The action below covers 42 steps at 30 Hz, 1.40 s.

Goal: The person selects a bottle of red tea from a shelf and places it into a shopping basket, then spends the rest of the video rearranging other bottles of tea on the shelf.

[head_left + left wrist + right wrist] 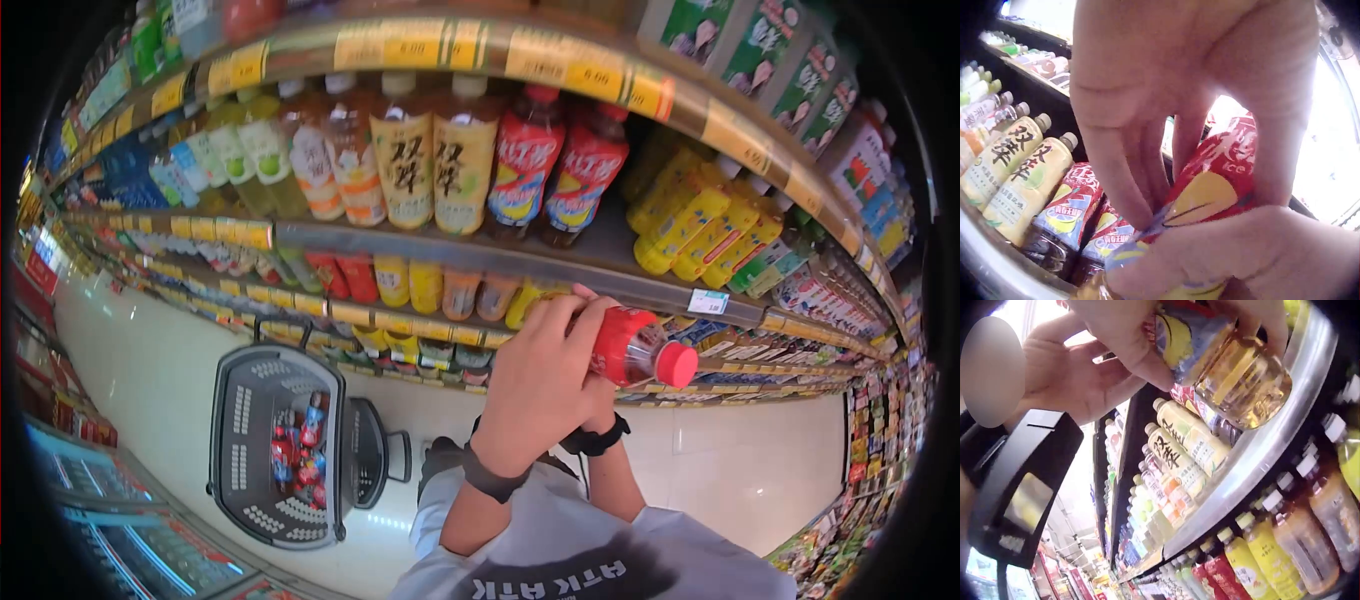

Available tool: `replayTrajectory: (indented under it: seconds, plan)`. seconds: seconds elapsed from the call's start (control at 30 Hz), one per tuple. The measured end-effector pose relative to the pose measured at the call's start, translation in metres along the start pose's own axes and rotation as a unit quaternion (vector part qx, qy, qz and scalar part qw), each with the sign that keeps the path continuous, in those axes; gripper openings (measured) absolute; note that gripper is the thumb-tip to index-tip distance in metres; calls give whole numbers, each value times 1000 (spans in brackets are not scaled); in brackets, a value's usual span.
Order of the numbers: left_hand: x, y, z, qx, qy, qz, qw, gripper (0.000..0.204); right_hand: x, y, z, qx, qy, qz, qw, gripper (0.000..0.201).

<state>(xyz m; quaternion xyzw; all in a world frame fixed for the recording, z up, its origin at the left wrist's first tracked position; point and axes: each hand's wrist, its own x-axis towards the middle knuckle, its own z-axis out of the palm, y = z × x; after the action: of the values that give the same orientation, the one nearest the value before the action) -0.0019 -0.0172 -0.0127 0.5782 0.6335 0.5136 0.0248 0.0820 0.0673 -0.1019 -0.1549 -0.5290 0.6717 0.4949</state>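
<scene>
Both hands hold a bottle of iced tea [628, 345] with a red cap, a red label and amber liquid. It is tilted in front of the shelf, its cap toward the right in the head view. The left hand [540, 380] lies over the bottle; in the left wrist view its fingers and thumb curve around the label. Partly hidden behind it, the right hand [600, 402] grips the lower part, its thumb across the label in the left wrist view. In the right wrist view the bottle's clear base [1247, 384] sticks out past the right hand.
Two matching red-labelled bottles [525, 165] stand on the shelf [420, 245], beside cream-labelled bottles [462, 160]. Yellow bottles in packs [700, 220] are farther right. On the floor to the left stands a grey basket [235, 440] with several red-labelled bottles [305, 455] in it.
</scene>
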Motion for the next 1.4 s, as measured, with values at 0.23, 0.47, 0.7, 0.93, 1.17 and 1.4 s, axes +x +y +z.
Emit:
replayTrajectory:
  seconds: [0.23, 0.47, 0.7, 0.93, 1.17, 1.4]
  plan:
    - [35, 8, -5, -14, 18, 30, 999, 65, 41, -14, 11, -123, 4, -161, 979, 51]
    - [45, -30, -32, 7, 30, -7, 999, 56, 93, -46, -37, -254, -95, -3, 962, 79]
    - [41, -30, -46, -62, 38, -31, 997, 60, 142, -1, -25, -420, -75, -60, 903, 80]
    - [42, -32, -49, -75, 73, 11, 994, 60, 145, -6, -10, -430, -57, -43, 900, 75]
    - [46, -31, -46, -62, 68, -21, 996, 67, 159, -11, -9, -447, -62, -4, 893, 74]
    - [54, -27, -41, -50, 96, -9, 994, 68, 178, 2, -16, -443, -63, -35, 894, 69]
